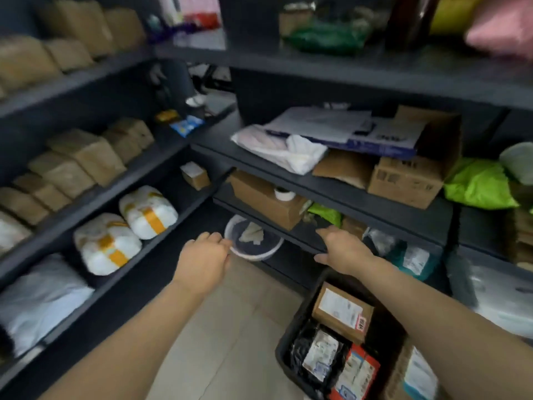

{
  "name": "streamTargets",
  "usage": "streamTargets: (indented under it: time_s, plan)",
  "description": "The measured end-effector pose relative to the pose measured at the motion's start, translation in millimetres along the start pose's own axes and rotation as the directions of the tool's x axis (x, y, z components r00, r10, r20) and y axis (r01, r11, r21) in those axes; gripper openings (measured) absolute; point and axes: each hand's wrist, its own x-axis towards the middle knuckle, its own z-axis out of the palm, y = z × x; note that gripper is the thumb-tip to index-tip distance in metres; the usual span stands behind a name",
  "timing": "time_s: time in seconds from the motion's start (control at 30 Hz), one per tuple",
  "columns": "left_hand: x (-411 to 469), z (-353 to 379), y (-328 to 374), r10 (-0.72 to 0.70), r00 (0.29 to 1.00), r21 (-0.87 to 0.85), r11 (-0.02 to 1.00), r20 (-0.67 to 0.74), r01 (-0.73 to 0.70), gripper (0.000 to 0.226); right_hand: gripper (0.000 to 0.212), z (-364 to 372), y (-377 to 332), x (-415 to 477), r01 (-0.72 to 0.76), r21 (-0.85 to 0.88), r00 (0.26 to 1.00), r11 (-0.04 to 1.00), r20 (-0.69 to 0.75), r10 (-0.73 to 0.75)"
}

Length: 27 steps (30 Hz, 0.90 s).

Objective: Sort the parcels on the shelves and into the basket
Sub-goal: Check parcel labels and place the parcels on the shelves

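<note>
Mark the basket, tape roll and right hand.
basket (283, 357), head view, near left corner of rim.
tape roll (284, 194), head view, top of roll.
right hand (343, 249), head view, back of hand.

The basket (302, 321) is cut off by the lower edge. Far above it a pink parcel (501, 30) is blurred; left of it a white tub (253, 256), perhaps holding cloth, is half hidden by a shelf (259, 219).
</note>
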Motion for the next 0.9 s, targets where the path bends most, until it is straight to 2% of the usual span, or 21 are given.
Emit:
streamTargets:
  time_s: [0.2,0.37,0.43,0.6,0.77,0.9]
  plan:
    - [-67.2,-104.5,-79.5,-0.236,0.963,0.094,0.964,-0.13,0.249,0.022,0.06,-99.4,-123.1,-19.0,0.269,-0.09,0.954,0.959,-0.114,-0.278]
    - [-146.8,-157.4,-146.6,-0.441,0.891,0.172,0.875,-0.11,0.454,0.021,0.059,-139.8,-237.7,-39.7,0.462,-0.148,0.857,0.875,-0.181,-0.483]
    - [-182.4,-172.8,-172.6,-0.533,0.841,0.161,0.826,-0.092,0.541,0.019,0.06,-144.5,-284.6,-47.6,0.524,-0.157,0.817,0.837,-0.188,-0.546]
    - [-282.7,-207.9,-232.9,-0.684,0.707,0.185,0.682,-0.179,0.707,0.027,0.06,-141.5,-408.6,-72.9,0.648,-0.185,0.713,0.739,-0.191,-0.674]
    - [-380.7,-229.3,-306.1,-0.777,0.569,0.156,0.548,-0.269,0.822,0.038,0.055,-115.2,-536.4,-103.8,0.736,-0.279,0.588,0.617,-0.189,-0.787]
    - [-445.2,-241.6,-373.2,-0.819,0.506,0.152,0.483,-0.271,0.862,0.041,0.059,-90.4,-634.7,-124.1,0.783,-0.331,0.512,0.526,-0.136,-0.848]
